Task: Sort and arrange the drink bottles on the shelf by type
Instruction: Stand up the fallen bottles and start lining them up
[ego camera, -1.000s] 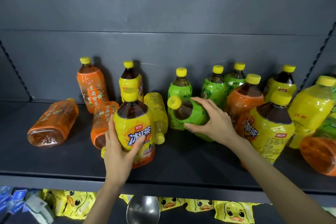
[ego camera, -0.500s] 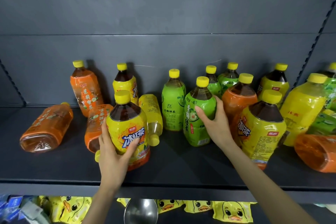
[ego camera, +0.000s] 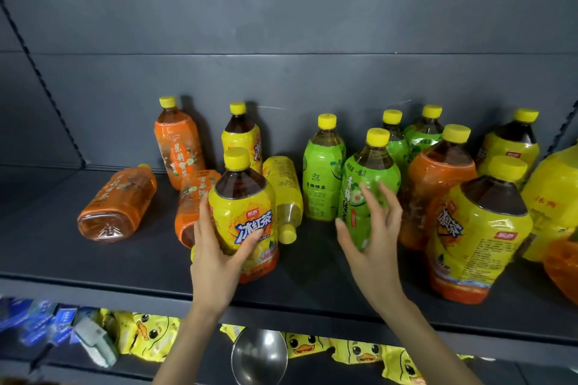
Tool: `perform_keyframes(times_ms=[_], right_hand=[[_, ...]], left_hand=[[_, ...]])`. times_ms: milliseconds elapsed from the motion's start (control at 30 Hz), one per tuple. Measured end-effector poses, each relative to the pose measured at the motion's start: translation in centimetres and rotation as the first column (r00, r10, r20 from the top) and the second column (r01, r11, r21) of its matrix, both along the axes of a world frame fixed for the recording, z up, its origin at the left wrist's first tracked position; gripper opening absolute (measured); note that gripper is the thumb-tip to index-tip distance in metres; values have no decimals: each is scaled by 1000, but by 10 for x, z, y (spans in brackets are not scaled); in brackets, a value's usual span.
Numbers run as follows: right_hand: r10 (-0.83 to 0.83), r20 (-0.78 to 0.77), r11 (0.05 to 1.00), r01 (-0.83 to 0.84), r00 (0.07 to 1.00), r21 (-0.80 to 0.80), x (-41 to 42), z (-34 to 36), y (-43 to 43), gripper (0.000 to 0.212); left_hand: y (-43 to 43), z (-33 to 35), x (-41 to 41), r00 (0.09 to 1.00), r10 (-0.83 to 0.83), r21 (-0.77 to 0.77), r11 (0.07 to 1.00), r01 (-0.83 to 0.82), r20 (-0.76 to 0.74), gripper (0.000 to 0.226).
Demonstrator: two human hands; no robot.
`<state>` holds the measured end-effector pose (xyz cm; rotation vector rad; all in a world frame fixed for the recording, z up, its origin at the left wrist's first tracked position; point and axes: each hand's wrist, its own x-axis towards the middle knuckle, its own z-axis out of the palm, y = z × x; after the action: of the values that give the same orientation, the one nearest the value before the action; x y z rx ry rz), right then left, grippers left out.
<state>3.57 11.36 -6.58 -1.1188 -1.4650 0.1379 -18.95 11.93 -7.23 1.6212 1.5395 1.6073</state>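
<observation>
A dark grey shelf [ego camera: 93, 262] holds a jumble of tea bottles with yellow caps, seen from above and in front. The left hand [ego camera: 215, 259] grips an upright yellow iced-tea bottle [ego camera: 242, 212] near the front edge, its fingers and thumb clamped around the lower label. The right hand [ego camera: 372, 241] is just in front of an upright green tea bottle [ego camera: 369, 184], fingers spread apart and blurred; whether they touch the bottle cannot be told. A second green bottle [ego camera: 323, 172] stands just to its left, and two more green bottles [ego camera: 422, 131] stand behind, by the back wall. To the left, one orange bottle [ego camera: 178, 147] stands upright at the back, another orange bottle [ego camera: 117, 203] lies on its side with its base toward the camera, and a third orange bottle [ego camera: 194, 197] lies partly hidden behind the held one. A yellow bottle [ego camera: 284, 197] lies flat with its cap pointing forward. On the right, a large yellow bottle [ego camera: 475, 234] stands near the front beside a tall orange bottle [ego camera: 438, 172]. Below the shelf lie yellow duck-printed packets [ego camera: 150, 331].
</observation>
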Motion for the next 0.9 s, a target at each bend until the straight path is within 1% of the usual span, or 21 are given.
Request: perform_keyframes(times_ms=[67, 200, 267, 367, 433, 500, 600, 700, 833, 900], right_hand=[[89, 31, 996, -88, 996, -25, -13, -5, -2, 49], [239, 18, 939, -226, 971, -261, -30, -21, 8, 53], [266, 36, 908, -238, 963, -345, -38, -29, 17, 56], [251, 150, 892, -168, 956, -420, -50, -32, 30, 63], [226, 216, 905, -123, 950, -407, -55, -31, 37, 65], [207, 270, 930, -104, 940, -352, -58, -31, 43, 62], [205, 313, 955, -120, 927, -272, -58, -36, 48, 42], [178, 257, 968, -122, 950, -220, -56, -38, 48, 29], [146, 109, 975, -125, 983, -184, -55, -35, 43, 29], [153, 83, 978, -139, 985, -154, -54, -34, 41, 31]], left_hand=[[-2, 1, -1, 1000, 4, 0, 1000, -4, -3, 100], [-4, 2, -6, 1000, -2, 18, 1000, 2, 14, 99], [-5, 2, -7, 1000, -1, 19, 1000, 1, 22, 99], [-6, 2, -5, 1000, 8, 9, 1000, -8, 4, 98], [-7, 3, -4, 1000, 19, -7, 1000, -19, -15, 97], [-8, 4, -3, 999, 37, -27, 999, -38, -27, 96], [-9, 4, -3, 998, 52, -40, 998, -54, -47, 97], [-9, 4, -3, 997, 52, -48, 997, -55, -61, 97], [-9, 3, -3, 995, 56, -54, 997, -60, -77, 97], [-9, 4, -3, 995, 57, -55, 997, -62, -84, 96]])
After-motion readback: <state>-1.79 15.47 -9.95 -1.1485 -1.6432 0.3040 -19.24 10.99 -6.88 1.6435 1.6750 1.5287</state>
